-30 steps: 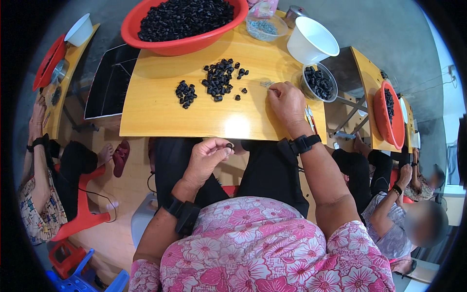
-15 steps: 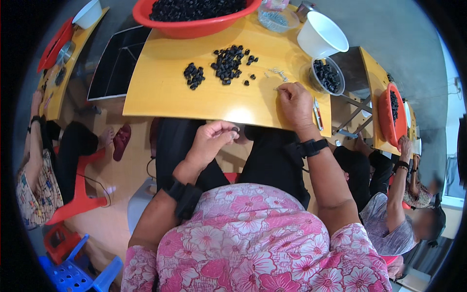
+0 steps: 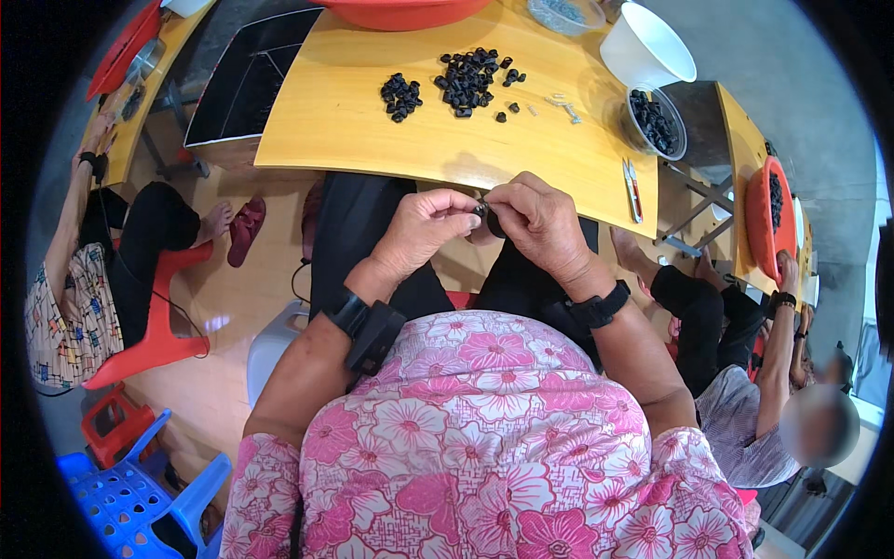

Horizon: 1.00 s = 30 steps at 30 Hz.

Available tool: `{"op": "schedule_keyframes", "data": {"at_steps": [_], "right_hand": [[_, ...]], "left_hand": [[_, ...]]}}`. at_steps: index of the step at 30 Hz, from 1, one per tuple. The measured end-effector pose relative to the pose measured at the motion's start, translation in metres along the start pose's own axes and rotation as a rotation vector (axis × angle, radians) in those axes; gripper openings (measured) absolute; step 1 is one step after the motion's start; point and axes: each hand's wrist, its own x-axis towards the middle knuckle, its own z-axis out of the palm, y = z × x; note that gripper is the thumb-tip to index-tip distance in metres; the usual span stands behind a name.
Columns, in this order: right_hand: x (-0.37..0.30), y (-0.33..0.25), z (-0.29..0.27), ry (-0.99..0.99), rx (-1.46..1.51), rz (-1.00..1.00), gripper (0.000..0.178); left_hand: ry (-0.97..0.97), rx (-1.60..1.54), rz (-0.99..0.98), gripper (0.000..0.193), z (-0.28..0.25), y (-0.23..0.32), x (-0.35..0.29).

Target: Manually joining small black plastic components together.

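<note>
Just off the table's near edge, my left hand (image 3: pixel 421 228) pinches a small black plastic part (image 3: pixel 480 211) between thumb and fingertips. My right hand (image 3: pixel 540 222) meets it there, fingers pinched together at the same part; whatever lies between them is hidden. Beyond my hands, a larger pile of black parts (image 3: pixel 467 82) and a smaller pile (image 3: pixel 400 97) lie on the yellow table (image 3: pixel 372 144). Several small silvery screws or pins (image 3: pixel 565 106) are scattered right of the piles. A red-handled tool (image 3: pixel 633 191) rests by the right edge.
A red basin (image 3: pixel 410 11) stands at the far edge. To the right are a white tub (image 3: pixel 647 47), a clear tub of black parts (image 3: pixel 655 121) and a clear container of small silvery pieces (image 3: pixel 566 13). Other people sit at tables on both sides. A blue chair (image 3: pixel 140 494) stands lower left.
My right hand has left the tabletop near the silvery pieces and come to my left hand, which has risen slightly. The view has shifted, so the table sits higher in the picture.
</note>
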Motion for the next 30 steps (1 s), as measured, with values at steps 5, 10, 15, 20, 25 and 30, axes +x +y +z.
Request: {"op": "schedule_keyframes", "data": {"at_steps": [5,10,15,20,25,30], "right_hand": [[0.0,-0.001,-0.001,0.0,-0.095,-0.07,0.013],[0.002,-0.008,-0.004,-0.064,-0.347,-0.222,0.015],[0.004,-0.01,0.002,-0.087,-0.509,-0.413,0.019],[-0.001,-0.011,0.009,-0.023,-0.355,-0.25,0.013],[-0.006,-0.006,0.018,0.008,0.455,0.39,0.006],[-0.008,-0.006,0.02,0.045,0.58,0.449,0.009]], "left_hand": [[-0.002,0.015,0.002,0.02,-0.001,-0.001,-0.001],[0.003,-0.024,-0.002,0.017,-0.002,-0.006,0.001],[0.001,-0.045,-0.017,0.017,-0.002,-0.006,0.001],[0.007,0.018,0.016,0.017,-0.003,-0.005,0.0],[-0.032,-0.013,0.002,0.018,-0.005,-0.001,0.0],[-0.029,0.013,0.004,0.018,-0.003,0.002,-0.001]]}}
